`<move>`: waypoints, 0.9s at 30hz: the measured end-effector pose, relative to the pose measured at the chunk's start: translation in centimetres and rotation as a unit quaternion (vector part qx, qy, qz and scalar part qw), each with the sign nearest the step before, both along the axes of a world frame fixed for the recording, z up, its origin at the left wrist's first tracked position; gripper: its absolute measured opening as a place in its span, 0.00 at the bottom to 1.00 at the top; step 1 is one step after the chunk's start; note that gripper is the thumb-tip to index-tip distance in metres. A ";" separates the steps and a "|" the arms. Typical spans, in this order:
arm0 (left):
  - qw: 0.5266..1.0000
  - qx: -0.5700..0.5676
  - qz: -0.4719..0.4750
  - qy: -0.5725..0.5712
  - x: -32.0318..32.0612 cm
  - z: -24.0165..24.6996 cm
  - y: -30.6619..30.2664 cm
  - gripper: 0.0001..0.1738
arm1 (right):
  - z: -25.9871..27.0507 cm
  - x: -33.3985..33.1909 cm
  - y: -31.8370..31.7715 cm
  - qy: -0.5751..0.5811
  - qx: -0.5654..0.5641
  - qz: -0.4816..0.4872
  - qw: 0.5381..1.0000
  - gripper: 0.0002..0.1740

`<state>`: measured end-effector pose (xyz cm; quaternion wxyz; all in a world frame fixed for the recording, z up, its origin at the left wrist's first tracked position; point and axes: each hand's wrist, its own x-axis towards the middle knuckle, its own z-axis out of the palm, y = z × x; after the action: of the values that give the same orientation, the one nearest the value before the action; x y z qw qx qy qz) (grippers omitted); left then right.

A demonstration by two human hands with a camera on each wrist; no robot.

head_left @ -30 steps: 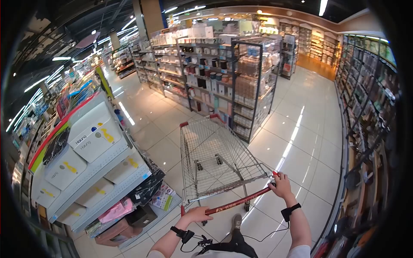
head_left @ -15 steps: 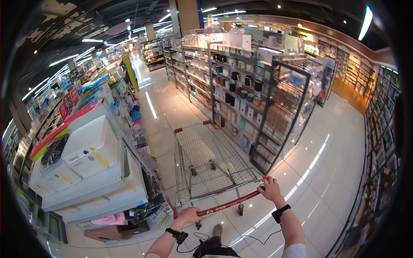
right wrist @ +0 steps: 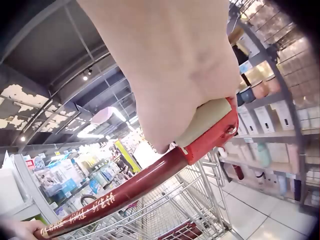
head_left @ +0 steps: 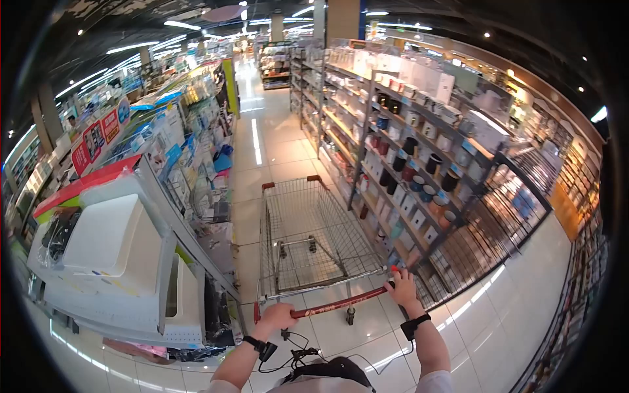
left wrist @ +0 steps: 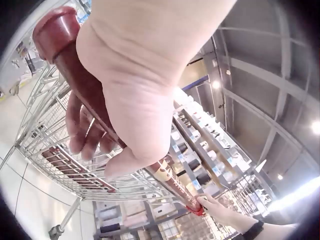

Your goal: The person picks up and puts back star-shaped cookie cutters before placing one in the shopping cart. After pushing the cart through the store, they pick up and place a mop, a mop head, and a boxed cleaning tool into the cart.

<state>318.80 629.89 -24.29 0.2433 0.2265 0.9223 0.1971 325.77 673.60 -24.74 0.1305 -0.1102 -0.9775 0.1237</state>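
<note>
A wire shopping cart (head_left: 357,229) stands ahead of me, floor tiles showing through its mesh. Its dark red handle (head_left: 337,305) with pale lettering runs crosswise between my hands. My left hand (head_left: 278,317) grips the handle near its left end; in the left wrist view its fingers (left wrist: 89,132) curl below the bar and the thumb lies along it. My right hand (head_left: 403,289) holds the right end, over a bright red fitting with a pale inset (right wrist: 209,132). Most of its fingers are hidden in the right wrist view. Both wrists wear black straps with cables.
Close on the left is a display shelf with white plastic bins (head_left: 108,236) and a red sign (head_left: 98,141). A dark-framed shelf of mugs and cups (head_left: 419,180) runs close along the cart's right side. Between them a tiled aisle (head_left: 255,141) leads away.
The view has swung rightward across the scene as the cart turns left, from the shelf's end towards the aisle. The mug shelf is nearer; both hands keep their hold on the handle.
</note>
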 end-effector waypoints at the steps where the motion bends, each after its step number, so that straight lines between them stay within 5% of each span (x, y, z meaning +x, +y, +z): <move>1: 0.999 0.012 0.010 0.037 -1.9 0.2 0.4 0.17 | -0.1 -2.5 0.4 -0.005 -0.004 0.010 1.000 0.30; 7: 0.998 -0.012 0.031 0.048 -15.9 0.4 2.7 0.17 | -0.8 -17.7 2.7 0.074 0.042 0.048 0.995 0.32; 11: 0.997 -0.038 0.043 0.057 -26.3 -0.4 3.2 0.19 | -0.3 -28.2 3.3 0.119 0.100 0.128 0.980 0.24; 27: 0.991 -0.078 0.099 0.045 -66.4 -0.7 7.1 0.20 | 0.9 -71.0 7.1 0.105 0.054 0.203 0.972 0.28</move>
<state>252.39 637.00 -25.02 0.1976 0.1226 0.9629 0.1371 254.73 680.66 -23.88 0.2098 0.1118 -0.9656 0.1056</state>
